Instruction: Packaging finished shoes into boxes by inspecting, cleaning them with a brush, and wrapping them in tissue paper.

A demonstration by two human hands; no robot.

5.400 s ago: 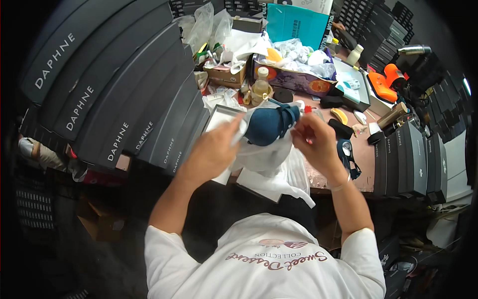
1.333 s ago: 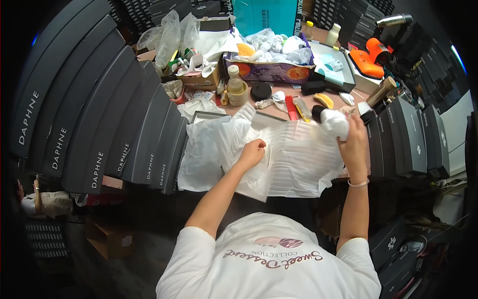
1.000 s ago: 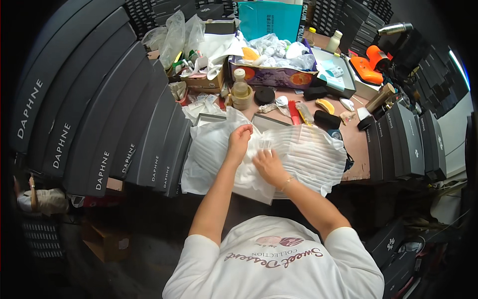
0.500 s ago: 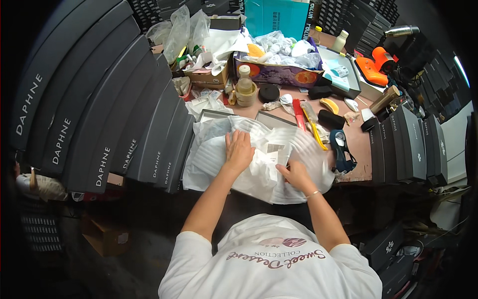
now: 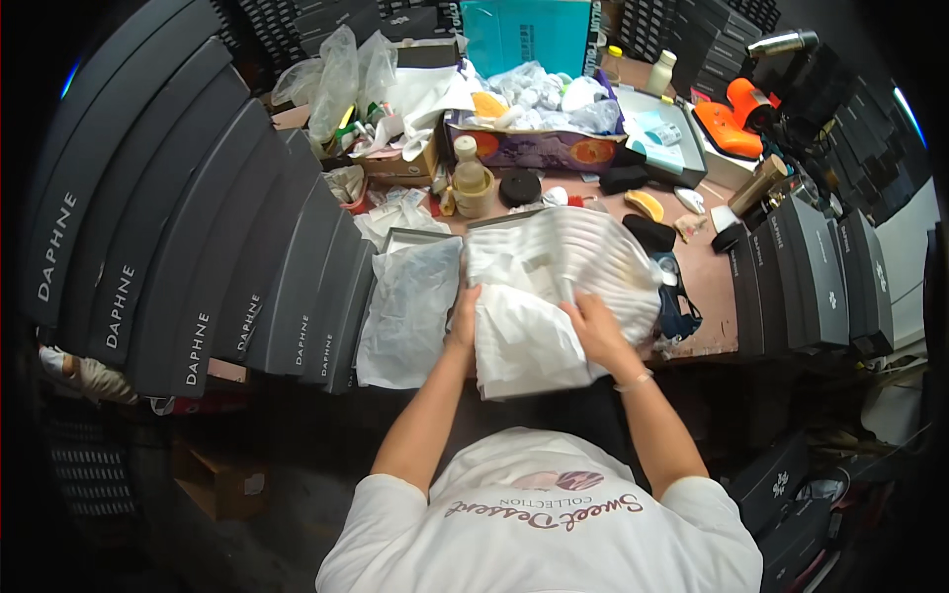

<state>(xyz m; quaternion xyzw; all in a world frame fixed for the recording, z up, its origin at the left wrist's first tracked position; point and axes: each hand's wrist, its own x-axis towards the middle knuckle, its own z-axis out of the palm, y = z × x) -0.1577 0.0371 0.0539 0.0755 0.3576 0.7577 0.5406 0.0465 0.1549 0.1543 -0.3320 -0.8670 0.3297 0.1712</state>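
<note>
A: Where is the white tissue paper (image 5: pixel 539 316) lying?
B: Centre frame; left hand (image 5: pixel 463 318) is pinching its edge, right hand (image 5: pixel 593 331) is gripping a fold.
A: Handling?
B: Probably light, limp, tearable; edges look best for holding.

Half a second back the tissue paper (image 5: pixel 554 296) lay spread flat; now both hands, left hand (image 5: pixel 463 318) and right hand (image 5: pixel 596 331), have it folded into a bundle.
</note>
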